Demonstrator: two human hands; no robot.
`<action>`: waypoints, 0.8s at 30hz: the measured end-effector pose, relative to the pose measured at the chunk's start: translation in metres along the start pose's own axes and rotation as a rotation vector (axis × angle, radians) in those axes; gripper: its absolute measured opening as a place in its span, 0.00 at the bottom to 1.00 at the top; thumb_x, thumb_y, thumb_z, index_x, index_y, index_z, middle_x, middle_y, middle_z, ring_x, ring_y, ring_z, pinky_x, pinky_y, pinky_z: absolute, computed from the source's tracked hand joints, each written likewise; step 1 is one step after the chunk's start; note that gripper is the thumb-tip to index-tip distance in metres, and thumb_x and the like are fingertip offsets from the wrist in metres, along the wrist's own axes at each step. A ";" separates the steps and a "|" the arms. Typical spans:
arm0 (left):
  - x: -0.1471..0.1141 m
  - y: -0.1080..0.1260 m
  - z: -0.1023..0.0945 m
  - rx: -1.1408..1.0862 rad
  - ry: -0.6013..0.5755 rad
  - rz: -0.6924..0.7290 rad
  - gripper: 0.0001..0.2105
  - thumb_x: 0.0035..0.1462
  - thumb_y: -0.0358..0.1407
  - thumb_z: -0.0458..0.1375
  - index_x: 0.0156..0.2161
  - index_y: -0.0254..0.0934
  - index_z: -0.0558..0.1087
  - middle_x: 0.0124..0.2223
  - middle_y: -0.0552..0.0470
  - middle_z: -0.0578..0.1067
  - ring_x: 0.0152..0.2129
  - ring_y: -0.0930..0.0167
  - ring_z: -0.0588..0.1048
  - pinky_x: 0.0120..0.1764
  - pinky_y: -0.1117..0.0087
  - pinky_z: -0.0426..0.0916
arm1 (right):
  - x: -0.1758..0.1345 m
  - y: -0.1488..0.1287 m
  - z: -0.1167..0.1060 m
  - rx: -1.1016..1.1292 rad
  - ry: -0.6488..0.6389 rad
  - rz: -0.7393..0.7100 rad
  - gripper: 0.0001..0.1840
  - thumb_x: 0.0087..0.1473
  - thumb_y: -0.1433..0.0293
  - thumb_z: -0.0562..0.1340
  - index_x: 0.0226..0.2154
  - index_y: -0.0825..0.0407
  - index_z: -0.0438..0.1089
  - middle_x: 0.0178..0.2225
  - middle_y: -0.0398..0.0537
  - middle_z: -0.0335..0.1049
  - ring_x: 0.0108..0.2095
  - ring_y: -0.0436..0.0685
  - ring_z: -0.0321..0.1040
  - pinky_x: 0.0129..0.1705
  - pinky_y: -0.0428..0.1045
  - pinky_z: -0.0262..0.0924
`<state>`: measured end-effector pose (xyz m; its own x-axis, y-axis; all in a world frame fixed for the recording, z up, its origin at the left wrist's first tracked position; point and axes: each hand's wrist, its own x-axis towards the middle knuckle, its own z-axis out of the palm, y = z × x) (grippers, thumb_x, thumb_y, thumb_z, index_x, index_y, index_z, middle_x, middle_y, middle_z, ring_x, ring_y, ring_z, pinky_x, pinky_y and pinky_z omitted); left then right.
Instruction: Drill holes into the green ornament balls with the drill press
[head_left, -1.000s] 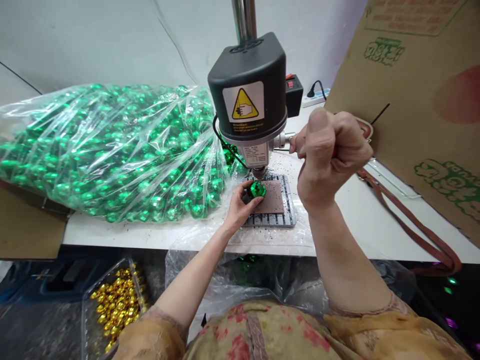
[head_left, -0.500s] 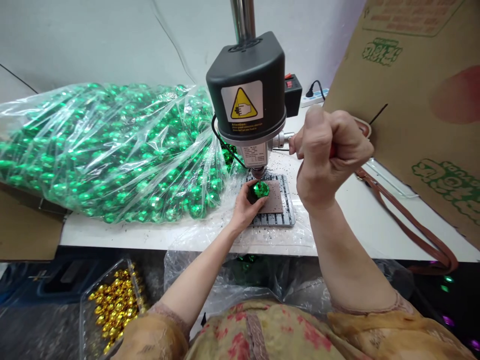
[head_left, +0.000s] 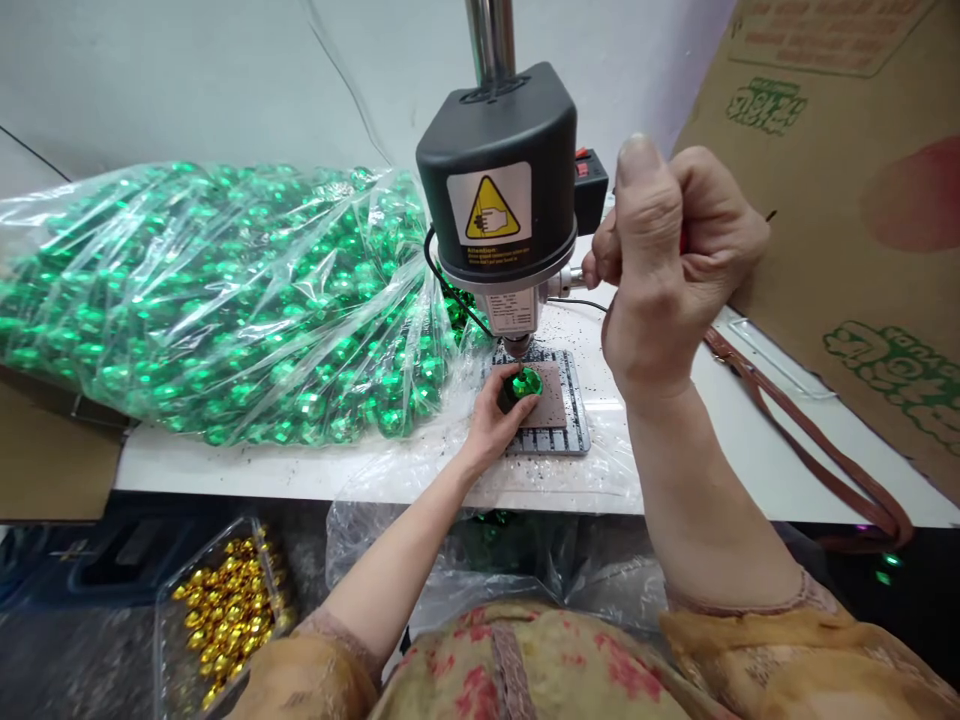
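A small drill press point(head_left: 495, 170) with a black head and a yellow warning label stands in the middle. Under its chuck, my left hand point(head_left: 496, 418) grips a shiny green faceted ball point(head_left: 527, 383) between thumb and fingers. The ball rests on a brown square board point(head_left: 551, 400) on the slotted metal base point(head_left: 576, 425). My right hand point(head_left: 671, 250) is closed around the press's feed handle, to the right of the head; a bit of red shows behind the fingers. The drill tip is at the top of the ball; whether it touches is too small to tell.
A big clear plastic bag of green faceted balls point(head_left: 247, 310) lies left on the white table point(head_left: 300, 475). A cardboard box point(head_left: 847, 250) and a brown strap point(head_left: 802, 430) are at the right. Below left, a clear bin point(head_left: 161, 640) holds gold balls point(head_left: 229, 600).
My right hand has risen and turned back with the feed handle, and sits slightly further right. My left hand keeps the ball in nearly the same place under the chuck.
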<state>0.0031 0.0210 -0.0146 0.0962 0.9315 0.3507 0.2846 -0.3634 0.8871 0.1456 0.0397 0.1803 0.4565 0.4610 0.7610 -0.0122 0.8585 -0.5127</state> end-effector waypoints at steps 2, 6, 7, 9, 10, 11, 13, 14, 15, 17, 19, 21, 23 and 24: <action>0.000 0.001 0.001 -0.029 0.013 -0.022 0.22 0.58 0.43 0.67 0.54 0.39 0.69 0.50 0.45 0.76 0.47 0.64 0.76 0.52 0.61 0.71 | -0.006 0.001 -0.002 -0.011 0.002 -0.021 0.24 0.62 0.70 0.59 0.20 0.48 0.47 0.17 0.33 0.43 0.16 0.41 0.48 0.22 0.45 0.47; -0.001 0.001 0.002 -0.091 0.026 -0.041 0.24 0.57 0.45 0.68 0.54 0.39 0.68 0.50 0.45 0.76 0.47 0.64 0.77 0.51 0.61 0.72 | -0.019 0.005 -0.008 -0.026 0.044 -0.077 0.26 0.61 0.64 0.62 0.18 0.49 0.49 0.16 0.35 0.45 0.16 0.44 0.49 0.22 0.49 0.44; -0.001 0.001 0.002 -0.098 0.029 -0.039 0.24 0.56 0.45 0.68 0.54 0.39 0.68 0.50 0.45 0.76 0.47 0.64 0.77 0.51 0.61 0.72 | -0.022 0.006 -0.009 -0.032 0.048 -0.082 0.27 0.61 0.64 0.62 0.17 0.49 0.49 0.15 0.36 0.44 0.17 0.45 0.49 0.22 0.50 0.43; -0.001 0.000 0.002 -0.106 0.032 -0.032 0.24 0.56 0.45 0.69 0.53 0.39 0.69 0.51 0.45 0.76 0.48 0.64 0.76 0.52 0.61 0.72 | -0.027 0.006 -0.010 -0.053 0.042 -0.077 0.28 0.61 0.64 0.61 0.17 0.49 0.47 0.15 0.37 0.43 0.17 0.46 0.49 0.23 0.51 0.45; -0.001 0.000 0.002 -0.109 0.028 -0.029 0.24 0.56 0.45 0.68 0.53 0.39 0.69 0.51 0.45 0.76 0.49 0.64 0.76 0.53 0.61 0.71 | -0.028 0.007 -0.011 -0.053 0.041 -0.082 0.28 0.61 0.64 0.61 0.17 0.50 0.46 0.16 0.37 0.43 0.18 0.46 0.49 0.23 0.51 0.45; -0.001 0.000 0.002 -0.111 0.022 -0.027 0.24 0.57 0.45 0.68 0.54 0.39 0.68 0.52 0.44 0.76 0.49 0.64 0.76 0.54 0.60 0.71 | -0.029 0.007 -0.011 -0.044 0.044 -0.095 0.28 0.61 0.65 0.61 0.17 0.50 0.46 0.16 0.37 0.42 0.18 0.45 0.49 0.23 0.51 0.44; -0.001 0.000 0.001 -0.112 0.008 -0.024 0.24 0.57 0.46 0.68 0.54 0.39 0.68 0.52 0.44 0.76 0.50 0.63 0.76 0.55 0.60 0.71 | -0.032 0.009 -0.012 -0.024 0.056 -0.136 0.28 0.61 0.66 0.61 0.17 0.51 0.45 0.16 0.37 0.42 0.17 0.44 0.48 0.23 0.50 0.43; -0.001 0.000 0.001 -0.108 0.006 -0.022 0.24 0.58 0.46 0.68 0.54 0.39 0.68 0.52 0.44 0.76 0.50 0.63 0.76 0.55 0.60 0.71 | -0.033 0.011 -0.012 -0.017 0.061 -0.157 0.28 0.61 0.66 0.60 0.17 0.51 0.45 0.16 0.37 0.42 0.17 0.43 0.48 0.22 0.50 0.43; -0.001 0.000 0.001 -0.102 0.007 -0.019 0.24 0.57 0.47 0.68 0.54 0.39 0.69 0.52 0.44 0.76 0.50 0.63 0.76 0.54 0.60 0.71 | -0.034 0.013 -0.012 -0.013 0.067 -0.173 0.28 0.61 0.66 0.60 0.17 0.51 0.45 0.16 0.36 0.42 0.17 0.43 0.47 0.22 0.49 0.44; -0.001 0.001 0.001 -0.093 0.015 -0.012 0.24 0.57 0.48 0.68 0.53 0.39 0.69 0.51 0.45 0.76 0.49 0.63 0.77 0.53 0.60 0.72 | -0.036 0.017 -0.013 -0.002 0.074 -0.194 0.29 0.61 0.66 0.60 0.17 0.51 0.44 0.16 0.36 0.41 0.17 0.42 0.45 0.21 0.48 0.45; -0.001 0.001 0.001 -0.091 0.021 -0.009 0.24 0.57 0.48 0.68 0.53 0.39 0.69 0.50 0.45 0.76 0.48 0.64 0.77 0.53 0.60 0.72 | -0.038 0.020 -0.013 0.018 0.082 -0.212 0.28 0.61 0.67 0.60 0.17 0.51 0.44 0.16 0.36 0.41 0.17 0.42 0.44 0.21 0.48 0.46; -0.001 0.002 0.001 -0.096 0.019 -0.012 0.24 0.57 0.49 0.68 0.53 0.39 0.69 0.51 0.45 0.76 0.49 0.63 0.77 0.53 0.60 0.72 | -0.039 0.022 -0.014 0.022 0.093 -0.222 0.28 0.61 0.67 0.60 0.17 0.51 0.44 0.16 0.36 0.41 0.16 0.43 0.44 0.21 0.48 0.47; -0.001 0.002 0.002 -0.104 0.020 -0.013 0.24 0.57 0.49 0.68 0.53 0.39 0.69 0.52 0.44 0.76 0.50 0.63 0.76 0.54 0.60 0.72 | -0.041 0.024 -0.015 0.005 0.096 -0.229 0.29 0.60 0.67 0.60 0.17 0.51 0.43 0.15 0.36 0.42 0.16 0.43 0.43 0.20 0.49 0.47; -0.001 0.001 0.002 -0.109 0.022 -0.012 0.25 0.57 0.49 0.68 0.53 0.39 0.69 0.52 0.44 0.76 0.50 0.63 0.76 0.54 0.60 0.71 | -0.041 0.025 -0.016 -0.005 0.096 -0.233 0.29 0.60 0.67 0.60 0.17 0.51 0.42 0.15 0.36 0.42 0.16 0.44 0.43 0.20 0.49 0.47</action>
<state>0.0052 0.0200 -0.0141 0.0724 0.9359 0.3449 0.1800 -0.3523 0.9184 0.1405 0.0386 0.1296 0.5290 0.2271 0.8177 0.1080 0.9377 -0.3303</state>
